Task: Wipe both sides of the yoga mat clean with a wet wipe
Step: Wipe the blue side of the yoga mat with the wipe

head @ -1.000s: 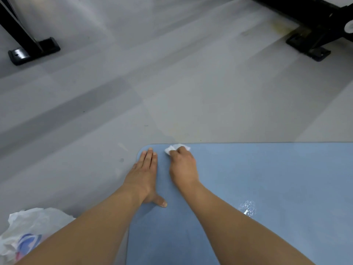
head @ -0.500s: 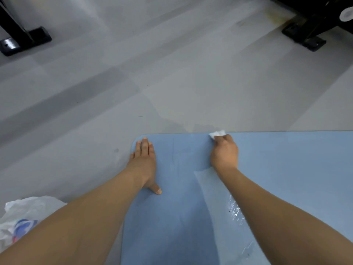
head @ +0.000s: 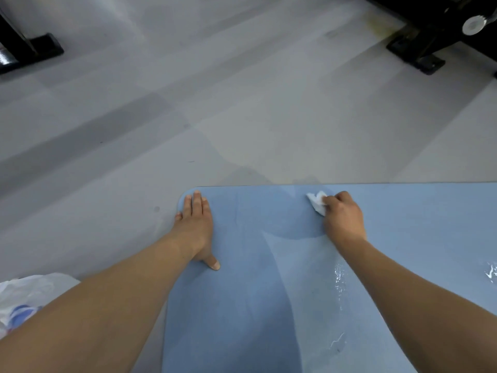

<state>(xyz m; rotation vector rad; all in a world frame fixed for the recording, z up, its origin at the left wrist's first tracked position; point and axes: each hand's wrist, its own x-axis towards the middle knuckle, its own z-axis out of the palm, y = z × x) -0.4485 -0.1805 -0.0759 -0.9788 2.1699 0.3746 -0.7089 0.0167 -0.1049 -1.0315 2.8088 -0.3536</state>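
My R fingers (head: 334, 201) are curled round a crumpled white wipe (head: 317, 202), pinching it & pressing it onto the mat (head: 255, 305) close to the far edge; the wipe sticks out to the left of my knuckles. R hand (head: 343, 216) sits knuckles-up, forearm running back toward the lower right corner. L hand (head: 195, 224) lies flat, palm down, on the mat's far left corner, fingers straight & together pointing at the rounded corner, thumb splayed back toward me; it holds nothing, just presses on the mat. The little finger hangs right at the mat's left edge, maybe partly off it, can't tell for sure. The mat is light blue, spread on a grey floor (head: 188, 103), far edge running straight across the view, left edge running down toward me. Between my hands the surface has a darker patch w/ a curved outline, & nearer me, by my R forearm, there's a shiny wet streak (head: 339, 281); another glint shows at the far right edge. White plastic bag (head: 29, 294) w/ some blue on it lies on the floor at lower left, beside my L forearm, off the mat. Black metal frame feet stand on the floor at top left (head: 29, 49) & top right (head: 430, 41), well apart from the mat.
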